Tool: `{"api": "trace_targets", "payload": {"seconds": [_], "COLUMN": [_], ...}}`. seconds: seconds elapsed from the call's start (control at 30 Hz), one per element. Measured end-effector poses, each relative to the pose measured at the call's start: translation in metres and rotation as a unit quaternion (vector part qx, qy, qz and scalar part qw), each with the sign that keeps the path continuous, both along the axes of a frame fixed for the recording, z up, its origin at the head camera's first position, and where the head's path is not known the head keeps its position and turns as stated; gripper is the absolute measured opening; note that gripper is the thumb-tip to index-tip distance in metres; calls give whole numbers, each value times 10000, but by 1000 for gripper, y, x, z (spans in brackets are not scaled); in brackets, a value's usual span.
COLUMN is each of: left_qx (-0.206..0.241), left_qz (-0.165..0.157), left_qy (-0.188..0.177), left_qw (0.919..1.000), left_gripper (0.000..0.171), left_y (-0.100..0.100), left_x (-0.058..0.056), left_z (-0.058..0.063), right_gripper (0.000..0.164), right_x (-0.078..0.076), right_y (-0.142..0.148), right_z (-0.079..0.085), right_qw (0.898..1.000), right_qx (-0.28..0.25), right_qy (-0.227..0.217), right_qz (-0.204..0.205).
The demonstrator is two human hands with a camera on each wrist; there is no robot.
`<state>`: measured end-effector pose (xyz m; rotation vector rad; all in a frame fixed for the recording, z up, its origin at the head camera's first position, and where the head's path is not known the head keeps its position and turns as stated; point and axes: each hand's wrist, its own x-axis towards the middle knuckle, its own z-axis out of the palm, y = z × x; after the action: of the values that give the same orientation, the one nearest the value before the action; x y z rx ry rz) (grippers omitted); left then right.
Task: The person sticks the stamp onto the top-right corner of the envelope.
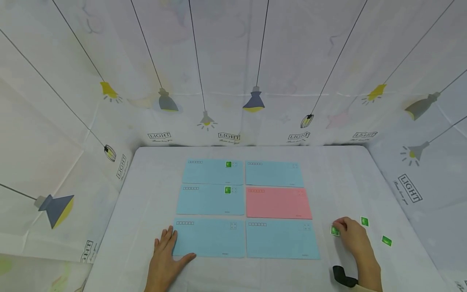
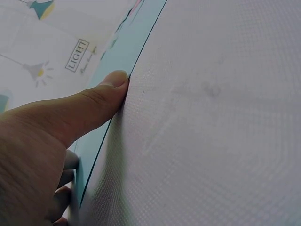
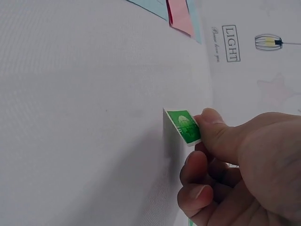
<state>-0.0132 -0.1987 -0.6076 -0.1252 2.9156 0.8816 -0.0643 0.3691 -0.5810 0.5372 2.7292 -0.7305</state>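
Note:
My left hand (image 1: 165, 255) rests at the lower-left corner of the front-left blue envelope (image 1: 209, 239), its thumb along the bottom edge and its fingers spread by the left edge. In the left wrist view the thumb (image 2: 96, 101) presses on the envelope's border. My right hand (image 1: 352, 235) pinches a small green postage stamp (image 3: 184, 126) by one edge between thumb and fingers, tilted above the white cloth. Two more green stamps, one (image 1: 364, 221) just behind and one (image 1: 386, 241) to the right of this hand, lie on the cloth.
Blue envelopes lie in two columns, with a pink envelope (image 1: 279, 202) in the right column. Green stamps sit on the back-left envelope (image 1: 213, 174) and the middle-left envelope (image 1: 204, 200). A lamp-printed cloth (image 1: 226, 73) hangs around the table.

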Motion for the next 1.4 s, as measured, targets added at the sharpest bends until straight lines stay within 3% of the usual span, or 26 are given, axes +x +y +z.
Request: {"api": "trace_targets", "payload": {"seconds": [0.3, 0.7, 0.83, 1.07, 1.4], "left_qx": [-3, 15, 33, 42, 10], "left_qz": [-6, 0, 5, 32, 58], "left_qy": [-8, -74, -65, -49, 15], "left_qw": [10000, 10000, 10000, 10000, 10000], "left_gripper": [110, 110, 110, 110, 110], "left_y": [0, 0, 0, 1, 0], "left_x": [0, -1, -1, -1, -1], "left_z": [1, 2, 2, 1, 0], "right_gripper": [31, 29, 33, 25, 31], "right_x": [1, 2, 4, 7, 6], "right_y": [0, 1, 1, -2, -11], "right_z": [0, -2, -2, -3, 3], "right_qw": [9997, 9990, 9989, 9976, 9956], "right_qx": [37, 137, 83, -80, -375], "right_qy": [200, 417, 442, 676, 855], "right_qz": [145, -12, -105, -83, 68]}}
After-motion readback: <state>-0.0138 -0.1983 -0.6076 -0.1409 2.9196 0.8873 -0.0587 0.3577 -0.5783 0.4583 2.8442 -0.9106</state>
